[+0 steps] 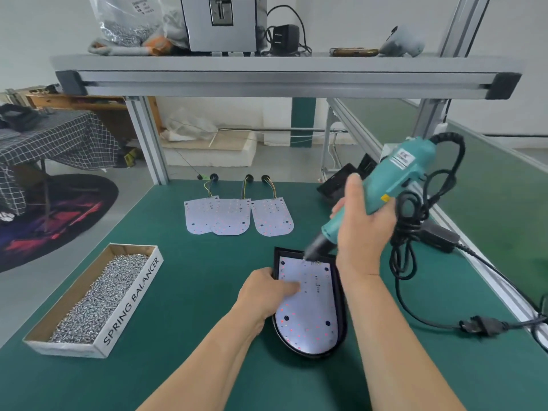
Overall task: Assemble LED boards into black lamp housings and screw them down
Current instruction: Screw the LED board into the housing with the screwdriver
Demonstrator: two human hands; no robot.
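Note:
A black lamp housing (pixel 341 295) lies on the green mat with a white LED board (pixel 308 315) seated inside it. My left hand (pixel 267 292) rests on the housing's left rim, its fingers pressing on the board. My right hand (pixel 361 229) grips a teal electric screwdriver (pixel 394 179), tilted so that its black tip touches the board's far edge. Three more LED boards (pixel 237 216) with wires lie side by side further back.
A cardboard box (pixel 130 304) marked SPRING BALANCER, full of silver screws, sits at the left. The screwdriver's black cable (pixel 415 232) coils to the right, its plug (pixel 480 326) on the mat. More black housings (pixel 338 180) lie at the back right. An aluminium shelf (pixel 284 75) spans overhead.

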